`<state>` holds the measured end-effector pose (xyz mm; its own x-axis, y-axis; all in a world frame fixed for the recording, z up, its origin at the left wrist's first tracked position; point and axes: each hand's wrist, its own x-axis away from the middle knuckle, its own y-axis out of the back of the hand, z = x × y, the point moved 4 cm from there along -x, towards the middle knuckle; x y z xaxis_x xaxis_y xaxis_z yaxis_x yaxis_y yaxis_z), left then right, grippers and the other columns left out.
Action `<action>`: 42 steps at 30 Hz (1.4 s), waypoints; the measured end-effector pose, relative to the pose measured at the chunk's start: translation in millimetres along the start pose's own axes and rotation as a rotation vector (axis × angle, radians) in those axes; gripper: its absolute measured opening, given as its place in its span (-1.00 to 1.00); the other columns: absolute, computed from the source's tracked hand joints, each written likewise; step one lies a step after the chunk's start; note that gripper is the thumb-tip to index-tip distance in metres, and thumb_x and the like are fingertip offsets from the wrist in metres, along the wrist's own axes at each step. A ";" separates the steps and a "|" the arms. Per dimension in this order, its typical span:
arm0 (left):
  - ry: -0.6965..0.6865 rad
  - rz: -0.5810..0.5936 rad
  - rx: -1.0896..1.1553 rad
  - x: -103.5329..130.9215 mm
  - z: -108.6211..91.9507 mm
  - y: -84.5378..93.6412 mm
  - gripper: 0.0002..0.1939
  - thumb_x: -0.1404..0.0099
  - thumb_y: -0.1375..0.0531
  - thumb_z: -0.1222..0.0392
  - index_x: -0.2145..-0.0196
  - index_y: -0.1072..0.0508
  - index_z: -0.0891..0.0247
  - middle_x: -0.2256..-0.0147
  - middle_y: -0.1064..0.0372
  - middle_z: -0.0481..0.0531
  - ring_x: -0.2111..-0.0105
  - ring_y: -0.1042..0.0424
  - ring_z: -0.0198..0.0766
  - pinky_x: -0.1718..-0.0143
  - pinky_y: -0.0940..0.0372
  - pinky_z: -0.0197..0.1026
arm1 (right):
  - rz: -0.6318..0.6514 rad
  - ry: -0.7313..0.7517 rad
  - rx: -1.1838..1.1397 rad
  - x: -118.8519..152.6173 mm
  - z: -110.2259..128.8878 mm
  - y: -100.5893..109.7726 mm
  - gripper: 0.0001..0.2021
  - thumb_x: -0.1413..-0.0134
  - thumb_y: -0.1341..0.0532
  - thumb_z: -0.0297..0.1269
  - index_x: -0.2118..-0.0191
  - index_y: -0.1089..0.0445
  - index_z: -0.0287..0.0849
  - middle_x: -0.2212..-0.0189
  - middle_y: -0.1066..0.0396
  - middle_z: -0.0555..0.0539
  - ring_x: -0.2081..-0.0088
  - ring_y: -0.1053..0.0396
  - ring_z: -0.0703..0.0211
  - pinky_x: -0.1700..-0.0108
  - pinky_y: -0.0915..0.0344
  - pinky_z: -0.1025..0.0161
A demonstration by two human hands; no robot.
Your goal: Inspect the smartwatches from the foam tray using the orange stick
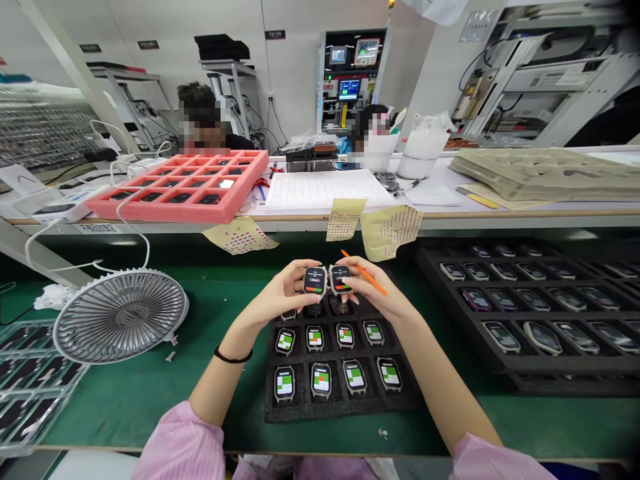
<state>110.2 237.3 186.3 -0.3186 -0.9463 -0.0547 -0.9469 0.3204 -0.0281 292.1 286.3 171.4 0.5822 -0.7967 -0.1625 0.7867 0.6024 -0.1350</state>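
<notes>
My left hand [293, 285] is closed around a smartwatch body [315, 281] without a strap, its screen lit with dark text and a red-green strip. Beside it, nearly touching, a second smartwatch body [341, 278] with a similar screen is held in my right hand [373, 287]. An orange stick [367, 275], like a thin pen or pry tool, is also tucked between the right fingers. Both hands are above a black foam tray [340, 412], whose pockets hold several watch bodies with green, white and some red on their screens. The hands partly hide its back row.
A round fan [123, 313] stands left, near clear plastic trays [30, 383]. More watches lie in a black tray [505, 363] at right. On the shelf are a pink foam tray [220, 212], paper sheets [325, 189] and pulp trays [545, 173]. Two people sit beyond.
</notes>
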 end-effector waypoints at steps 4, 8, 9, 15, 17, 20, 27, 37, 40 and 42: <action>0.001 0.100 0.205 2.4 -1.0 3.0 -0.37 0.00 -0.42 0.23 -0.04 -0.35 0.13 0.16 -0.39 0.07 0.45 -0.38 -0.39 0.60 -0.22 -0.41 | 0.088 -0.022 -0.103 2.6 3.4 -1.4 -0.49 0.18 -0.45 -0.33 0.04 -0.33 -0.07 0.31 -0.44 -0.04 0.47 -0.40 0.24 0.56 -0.22 0.34; 0.016 0.108 0.336 2.1 0.7 0.4 -0.34 0.09 -0.45 0.19 0.00 -0.38 0.13 0.23 -0.40 0.04 0.53 -0.33 -0.44 0.64 -0.16 -0.41 | 0.083 -0.034 -0.178 3.8 5.0 -1.4 -0.47 0.23 -0.45 -0.29 0.05 -0.35 -0.04 0.35 -0.44 -0.02 0.54 -0.33 0.27 0.61 -0.16 0.34; 0.015 0.091 0.323 1.9 0.6 -0.5 -0.34 0.08 -0.45 0.20 0.00 -0.37 0.14 0.23 -0.40 0.04 0.52 -0.34 -0.42 0.64 -0.16 -0.41 | 0.079 -0.024 -0.178 3.8 5.3 -1.3 -0.48 0.23 -0.45 -0.30 0.06 -0.35 -0.04 0.34 -0.44 -0.03 0.54 -0.33 0.27 0.61 -0.16 0.34; -0.025 -0.056 0.045 -0.2 -1.0 -3.1 -0.47 -0.09 -0.36 0.28 -0.01 -0.33 0.16 0.00 -0.37 0.08 0.15 -0.43 -0.26 0.31 -0.33 -0.34 | 0.022 0.044 0.009 1.1 3.4 0.1 -0.52 0.12 -0.43 -0.33 0.03 -0.32 -0.05 0.21 -0.43 -0.07 0.36 -0.44 0.18 0.47 -0.35 0.29; -0.024 -0.080 -0.013 -2.0 0.9 -2.8 -0.49 -0.13 -0.34 0.24 -0.02 -0.32 0.16 -0.01 -0.36 0.09 0.17 -0.43 -0.26 0.35 -0.31 -0.34 | 0.003 0.046 0.057 -0.2 2.0 -0.3 -0.53 0.11 -0.43 -0.31 0.04 -0.31 -0.06 0.18 -0.43 -0.07 0.31 -0.46 0.16 0.38 -0.41 0.25; -0.025 -0.126 -0.067 -4.7 4.5 -0.3 -0.52 -0.17 -0.32 0.16 -0.02 -0.30 0.18 0.06 -0.38 0.10 0.30 -0.43 -0.30 0.49 -0.23 -0.37 | -0.007 0.047 0.092 -1.6 0.2 -1.6 -0.57 0.04 -0.39 -0.25 0.04 -0.29 -0.07 0.19 -0.41 -0.07 0.34 -0.47 0.17 0.43 -0.39 0.27; -0.060 -0.171 -0.117 -6.2 5.3 0.7 -0.54 -0.17 -0.31 0.12 0.00 -0.30 0.20 0.11 -0.38 0.08 0.34 -0.41 -0.33 0.52 -0.21 -0.39 | -0.030 0.075 0.118 -2.6 -2.0 -0.2 -0.62 -0.05 -0.33 -0.18 0.03 -0.28 -0.07 0.19 -0.38 -0.07 0.37 -0.46 0.18 0.55 -0.28 0.32; -0.091 -0.222 -0.117 -10.1 8.9 3.8 -0.63 -0.25 -0.23 0.01 0.06 -0.33 0.24 0.10 -0.40 0.10 0.45 -0.44 -0.37 0.58 -0.20 -0.36 | -0.093 0.070 0.123 -2.6 -3.2 1.6 -0.70 -0.08 -0.31 -0.15 0.08 -0.34 -0.09 0.27 -0.41 -0.03 0.47 -0.41 0.26 0.54 -0.24 0.32; -0.099 -0.218 -0.102 -11.2 9.9 3.7 -0.63 -0.26 -0.21 -0.01 0.06 -0.34 0.24 0.12 -0.41 0.10 0.46 -0.44 -0.37 0.58 -0.20 -0.36 | -0.140 0.066 0.119 -3.1 -4.2 2.1 -0.70 -0.04 -0.34 -0.14 0.12 -0.35 -0.10 0.30 -0.40 -0.01 0.53 -0.37 0.31 0.56 -0.22 0.33; -0.101 -0.229 -0.091 -11.3 9.9 3.8 -0.63 -0.27 -0.19 -0.03 0.08 -0.36 0.25 0.17 -0.43 0.08 0.47 -0.45 -0.35 0.58 -0.20 -0.35 | -0.153 0.063 0.114 -3.3 -4.0 1.4 -0.70 -0.02 -0.35 -0.13 0.15 -0.36 -0.11 0.33 -0.40 0.01 0.56 -0.35 0.33 0.58 -0.20 0.34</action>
<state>110.6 249.6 176.9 -0.0941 -0.9831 -0.1571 -0.9953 0.0891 0.0387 290.4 290.0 167.8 0.4428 -0.8718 -0.2095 0.8854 0.4621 -0.0516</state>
